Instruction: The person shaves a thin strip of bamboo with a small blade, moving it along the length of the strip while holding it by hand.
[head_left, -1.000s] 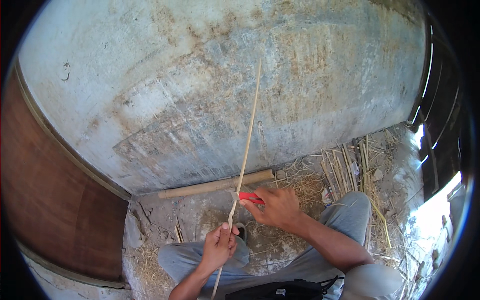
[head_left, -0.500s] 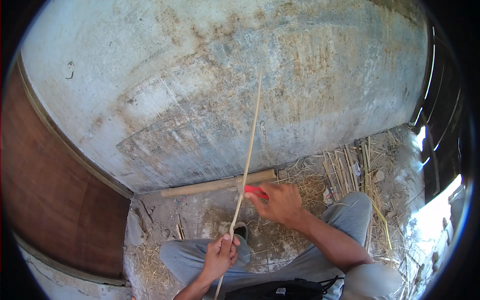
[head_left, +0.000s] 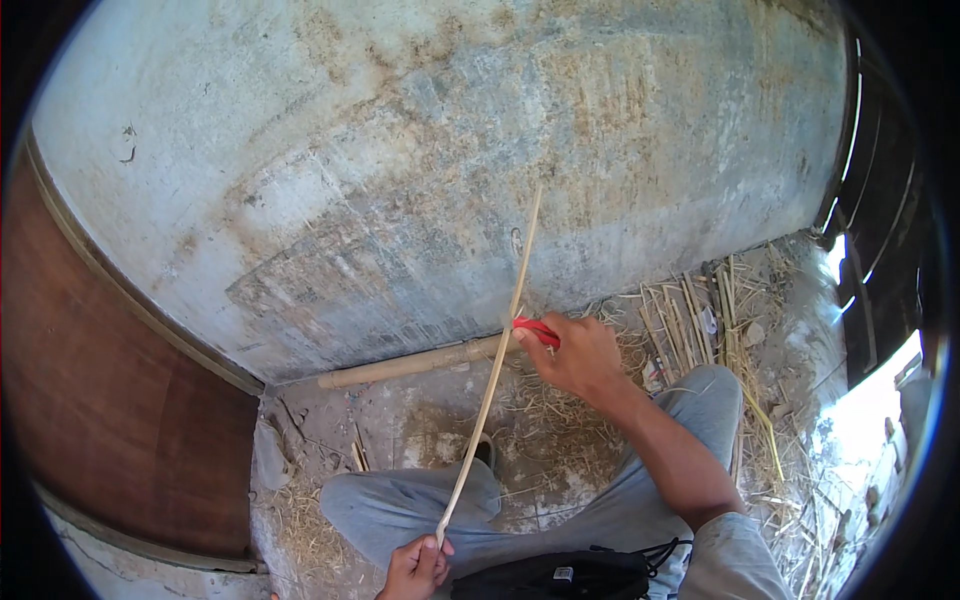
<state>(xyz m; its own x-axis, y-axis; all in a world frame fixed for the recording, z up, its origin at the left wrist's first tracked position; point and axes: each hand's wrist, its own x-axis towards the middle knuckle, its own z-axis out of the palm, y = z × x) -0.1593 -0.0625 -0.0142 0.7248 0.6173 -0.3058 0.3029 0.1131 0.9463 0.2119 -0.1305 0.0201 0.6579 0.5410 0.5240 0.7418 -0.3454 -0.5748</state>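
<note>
A long, thin, pale bamboo strip [head_left: 489, 400] slants upward in front of me, its far end before the wall. My left hand [head_left: 420, 567] is closed round its near end, low by my lap. In my right hand [head_left: 582, 357] is a small red-handled knife [head_left: 540, 331], gripped with the fingers wrapped round it. The knife's tip end meets the strip well up its length; its blade hardly shows. Between the two hands the strip is bare and slightly bent near the left hand.
A thick bamboo pole [head_left: 410, 371] lies along the foot of the stained wall [head_left: 400, 200]. Split sticks [head_left: 680, 320] and shavings [head_left: 560, 430] litter the floor to the right. A brown panel [head_left: 130, 390] stands at left. A black pouch [head_left: 555, 577] rests at my lap.
My right hand with the knife has moved up and away along the strip. My left hand has drawn the strip's near end down toward me, and its far end sits lower.
</note>
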